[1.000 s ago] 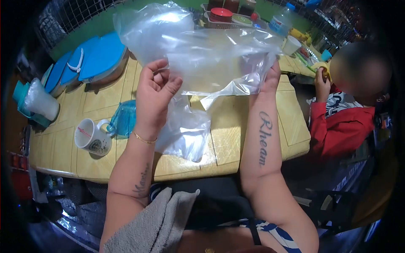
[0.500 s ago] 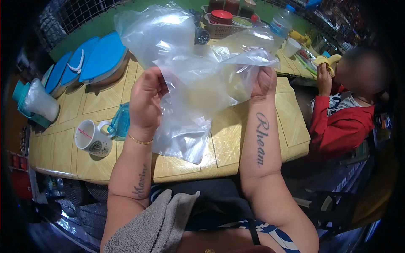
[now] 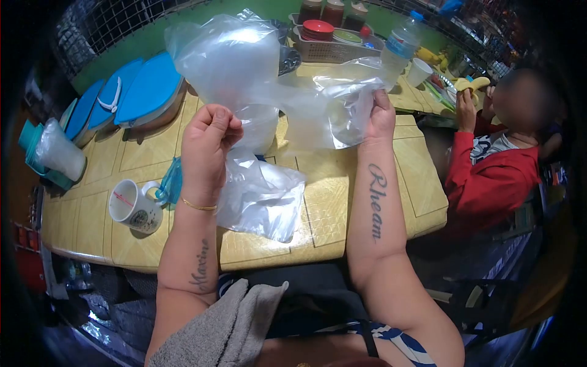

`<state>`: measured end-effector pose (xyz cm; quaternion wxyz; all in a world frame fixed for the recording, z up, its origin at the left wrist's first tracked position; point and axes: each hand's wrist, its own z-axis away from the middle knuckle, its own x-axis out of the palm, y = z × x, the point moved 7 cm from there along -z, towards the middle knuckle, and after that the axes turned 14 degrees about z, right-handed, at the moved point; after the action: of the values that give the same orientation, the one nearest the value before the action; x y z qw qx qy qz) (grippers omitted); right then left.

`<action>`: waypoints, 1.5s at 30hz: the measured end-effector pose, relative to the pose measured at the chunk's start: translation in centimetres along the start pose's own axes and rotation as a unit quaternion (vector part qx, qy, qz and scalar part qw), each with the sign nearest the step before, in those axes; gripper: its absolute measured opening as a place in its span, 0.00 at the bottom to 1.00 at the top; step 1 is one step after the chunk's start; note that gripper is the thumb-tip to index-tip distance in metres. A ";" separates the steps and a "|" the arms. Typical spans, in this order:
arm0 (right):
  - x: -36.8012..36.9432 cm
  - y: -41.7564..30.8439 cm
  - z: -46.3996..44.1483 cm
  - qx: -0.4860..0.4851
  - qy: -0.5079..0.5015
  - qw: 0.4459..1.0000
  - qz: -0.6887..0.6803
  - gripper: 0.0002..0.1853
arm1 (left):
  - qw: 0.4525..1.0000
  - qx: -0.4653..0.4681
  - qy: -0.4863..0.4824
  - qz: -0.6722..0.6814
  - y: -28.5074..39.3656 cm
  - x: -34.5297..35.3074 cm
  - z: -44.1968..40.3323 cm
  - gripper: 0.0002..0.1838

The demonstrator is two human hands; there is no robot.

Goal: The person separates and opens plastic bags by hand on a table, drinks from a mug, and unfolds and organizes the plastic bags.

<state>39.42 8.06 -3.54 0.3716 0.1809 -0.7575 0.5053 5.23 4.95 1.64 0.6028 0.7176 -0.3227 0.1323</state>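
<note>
A thin clear plastic bag point(image 3: 306, 119) stretches across the middle of the view, its right edge pinched in my closed right hand point(image 3: 380, 116). My left hand point(image 3: 211, 134) is closed, fingers curled toward the thumb, next to the plastic; whether an edge is caught in the fingers cannot be made out. Behind it a larger, puffed-out clear bag point(image 3: 229, 58) stands on the table. More crumpled clear plastic point(image 3: 266, 202) lies on the tabletop below my hands.
On the yellow table point(image 3: 330, 214) are a white mug point(image 3: 137, 208), a teal mesh bundle point(image 3: 173, 180), blue-lidded containers point(image 3: 150, 88), a water bottle point(image 3: 400, 43), a white cup point(image 3: 419, 72) and a condiment basket point(image 3: 330, 52). A person in red point(image 3: 495, 183) holds a peeled banana point(image 3: 474, 84) at right.
My left hand has turned more into a fist, and the plastic between my hands has drawn away from it toward the right. My right hand has shifted slightly, still gripping the bag.
</note>
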 end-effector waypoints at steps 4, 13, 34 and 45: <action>2.5 -0.6 1.8 0.002 0.010 1.000 -0.020 0.13 | 0.998 -0.012 0.006 -0.058 -0.1 0.2 0.0 0.17; 6.8 -1.3 3.9 0.049 -0.118 0.989 -0.076 0.18 | 0.975 0.034 -0.091 -0.199 -0.2 3.2 0.7 0.28; 4.5 -0.9 2.1 0.054 -0.091 0.991 -0.087 0.19 | 0.998 -0.042 -0.014 -0.041 0.3 1.9 0.9 0.11; -0.1 -2.6 3.1 -0.036 0.263 0.964 0.030 0.18 | 0.996 0.056 -0.021 0.072 2.3 0.2 0.2 0.11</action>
<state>39.97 4.13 -2.64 0.5488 0.0056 -0.6562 0.5179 3.92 4.57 3.55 0.5433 0.7280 -0.3784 0.1782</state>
